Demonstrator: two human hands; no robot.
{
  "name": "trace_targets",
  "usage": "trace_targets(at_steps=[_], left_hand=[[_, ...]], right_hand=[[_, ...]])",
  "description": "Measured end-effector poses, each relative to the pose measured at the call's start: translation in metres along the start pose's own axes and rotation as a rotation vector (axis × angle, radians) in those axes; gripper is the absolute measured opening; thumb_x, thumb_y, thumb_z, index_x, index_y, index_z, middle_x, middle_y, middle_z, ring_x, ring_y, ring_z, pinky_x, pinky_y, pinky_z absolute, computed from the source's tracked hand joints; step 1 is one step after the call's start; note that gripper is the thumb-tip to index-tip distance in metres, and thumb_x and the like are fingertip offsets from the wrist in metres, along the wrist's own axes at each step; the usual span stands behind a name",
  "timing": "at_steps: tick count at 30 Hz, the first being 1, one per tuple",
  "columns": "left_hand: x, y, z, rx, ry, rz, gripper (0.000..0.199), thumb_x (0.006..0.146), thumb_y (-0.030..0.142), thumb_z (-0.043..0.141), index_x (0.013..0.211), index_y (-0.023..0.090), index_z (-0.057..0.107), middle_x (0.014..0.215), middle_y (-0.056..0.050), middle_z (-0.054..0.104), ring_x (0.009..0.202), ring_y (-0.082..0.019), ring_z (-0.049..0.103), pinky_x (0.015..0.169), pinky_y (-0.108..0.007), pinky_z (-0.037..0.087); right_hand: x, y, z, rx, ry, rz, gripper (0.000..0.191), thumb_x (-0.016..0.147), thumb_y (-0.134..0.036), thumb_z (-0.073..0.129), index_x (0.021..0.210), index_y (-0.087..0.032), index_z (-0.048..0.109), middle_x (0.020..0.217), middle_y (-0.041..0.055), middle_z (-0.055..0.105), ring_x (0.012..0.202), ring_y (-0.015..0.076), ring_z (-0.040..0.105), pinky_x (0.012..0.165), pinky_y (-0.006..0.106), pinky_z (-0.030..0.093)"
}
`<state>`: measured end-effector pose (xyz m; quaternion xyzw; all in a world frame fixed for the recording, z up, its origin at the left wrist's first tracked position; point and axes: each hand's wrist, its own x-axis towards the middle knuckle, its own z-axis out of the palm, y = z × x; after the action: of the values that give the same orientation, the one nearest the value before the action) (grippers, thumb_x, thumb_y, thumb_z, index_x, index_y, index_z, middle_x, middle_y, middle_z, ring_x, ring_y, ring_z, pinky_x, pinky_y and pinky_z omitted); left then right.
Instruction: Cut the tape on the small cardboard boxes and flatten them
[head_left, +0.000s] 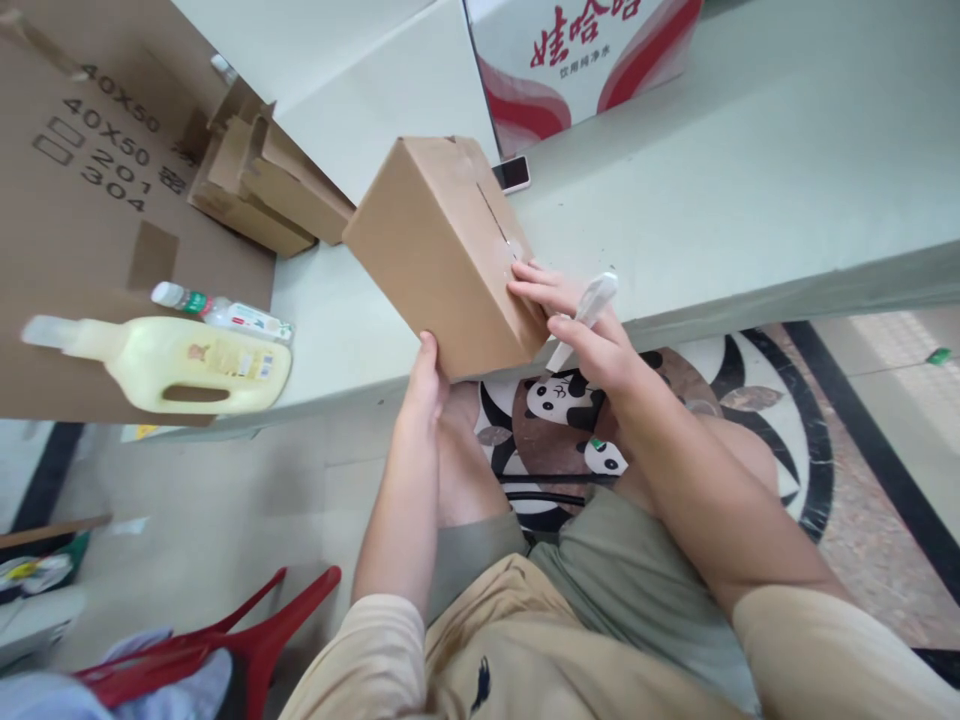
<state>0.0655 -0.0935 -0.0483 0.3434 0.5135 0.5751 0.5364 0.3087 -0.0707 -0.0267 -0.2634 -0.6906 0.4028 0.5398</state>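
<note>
A closed brown cardboard box (pixel 431 250) is tilted up at the front edge of the table. My left hand (pixel 426 385) grips its lower corner; the thumb lies on the near face and the other fingers are hidden by the box. On the box's right side runs a dark seam with some clear tape. My right hand (pixel 592 335) touches that side with outstretched fingertips. Between its thumb and palm sits a slim white, partly see-through tool (pixel 586 310), which looks like a small utility knife.
On the pale table (pixel 787 170) are a smartphone (pixel 514 174), a red-and-white water carton (pixel 585 60), smaller cardboard boxes (pixel 292 190), a yellow jug (pixel 202 365) and a plastic bottle (pixel 232 315). A large carton (pixel 90 230) stands left. A red chair (pixel 259 640) is lower left.
</note>
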Motion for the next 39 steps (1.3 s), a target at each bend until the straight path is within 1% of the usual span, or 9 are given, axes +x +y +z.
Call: trace_targets(at_steps=[5, 11, 16, 21, 26, 29, 34, 36, 39], left_hand=[[-0.006, -0.005, 0.035, -0.058, 0.041, -0.207, 0.061, 0.095, 0.068, 0.049, 0.125, 0.019, 0.068, 0.132, -0.011, 0.071, 0.12, -0.026, 0.069, 0.091, -0.035, 0.062], [-0.012, -0.036, 0.053, 0.16, -0.021, -0.344, 0.027, 0.088, 0.037, 0.071, 0.108, 0.019, 0.074, 0.111, -0.012, 0.077, 0.103, -0.027, 0.074, 0.083, -0.039, 0.063], [0.005, -0.006, 0.033, 0.384, 0.21, 0.156, 0.031, 0.084, 0.027, 0.074, 0.114, 0.023, 0.068, 0.134, -0.011, 0.068, 0.126, -0.029, 0.064, 0.112, -0.05, 0.048], [0.052, 0.035, 0.049, 0.544, -0.104, 0.578, 0.035, 0.088, 0.041, 0.072, 0.121, 0.029, 0.068, 0.146, -0.005, 0.057, 0.151, -0.032, 0.037, 0.128, -0.054, 0.022], [0.081, 0.009, 0.065, 0.585, -0.272, 0.61, 0.04, 0.092, 0.057, 0.062, 0.121, 0.03, 0.07, 0.151, -0.005, 0.05, 0.152, -0.031, 0.035, 0.13, -0.049, 0.018], [0.079, -0.005, 0.06, 0.592, -0.247, 0.633, 0.049, 0.094, 0.063, 0.054, 0.126, 0.03, 0.069, 0.153, -0.006, 0.048, 0.151, -0.031, 0.036, 0.13, -0.047, 0.02], [0.063, -0.008, 0.065, 0.633, -0.179, 0.647, 0.042, 0.098, 0.056, 0.051, 0.127, 0.032, 0.069, 0.151, -0.005, 0.05, 0.152, -0.031, 0.035, 0.13, -0.051, 0.018], [0.054, -0.008, 0.073, 0.654, -0.13, 0.637, 0.036, 0.1, 0.048, 0.051, 0.127, 0.032, 0.069, 0.151, -0.004, 0.05, 0.151, -0.032, 0.035, 0.129, -0.053, 0.018], [0.039, -0.01, 0.084, 0.692, -0.066, 0.651, 0.035, 0.1, 0.043, 0.051, 0.13, 0.034, 0.067, 0.152, -0.003, 0.05, 0.151, -0.032, 0.035, 0.128, -0.055, 0.019]], right_hand=[[-0.006, -0.019, -0.011, 0.003, 0.099, -0.066, 0.041, 0.095, -0.052, 0.048, 0.116, -0.033, 0.077, 0.132, 0.0006, 0.072, 0.144, 0.0302, 0.05, 0.125, 0.057, 0.034], [-0.005, -0.007, -0.008, -0.122, 0.224, -0.09, 0.038, 0.094, -0.051, 0.05, 0.093, -0.028, 0.08, 0.105, 0.0055, 0.08, 0.123, 0.0316, 0.067, 0.112, 0.057, 0.049], [-0.004, -0.002, -0.009, -0.146, 0.178, -0.117, 0.03, 0.092, -0.041, 0.051, 0.093, -0.029, 0.079, 0.104, 0.004, 0.08, 0.117, 0.0295, 0.07, 0.109, 0.055, 0.052], [-0.005, -0.007, -0.012, -0.154, 0.129, -0.07, 0.028, 0.091, -0.039, 0.053, 0.095, -0.03, 0.079, 0.107, 0.0034, 0.08, 0.122, 0.0307, 0.068, 0.111, 0.057, 0.05], [-0.006, -0.012, -0.017, -0.074, 0.18, -0.037, 0.031, 0.092, -0.046, 0.053, 0.088, -0.028, 0.078, 0.099, 0.0056, 0.08, 0.112, 0.0312, 0.072, 0.105, 0.055, 0.053], [0.002, -0.026, -0.021, 0.003, 0.462, -0.118, 0.036, 0.09, -0.048, 0.049, 0.079, -0.025, 0.075, 0.08, 0.0075, 0.075, 0.082, 0.0271, 0.073, 0.079, 0.048, 0.059], [0.022, -0.057, -0.019, -0.098, 0.977, -0.295, 0.044, 0.097, -0.038, 0.04, 0.069, -0.021, 0.07, 0.059, 0.0026, 0.052, 0.041, 0.0089, 0.034, 0.04, 0.029, 0.016], [0.024, -0.063, -0.015, -0.13, 0.936, -0.253, 0.042, 0.102, -0.041, 0.042, 0.079, -0.023, 0.072, 0.073, 0.0021, 0.062, 0.041, 0.0069, 0.041, 0.037, 0.027, 0.015], [0.019, -0.06, -0.012, -0.258, 0.609, -0.096, 0.026, 0.098, -0.046, 0.056, 0.09, -0.027, 0.072, 0.074, 0.0001, 0.067, 0.051, 0.0114, 0.058, 0.042, 0.028, 0.036]])
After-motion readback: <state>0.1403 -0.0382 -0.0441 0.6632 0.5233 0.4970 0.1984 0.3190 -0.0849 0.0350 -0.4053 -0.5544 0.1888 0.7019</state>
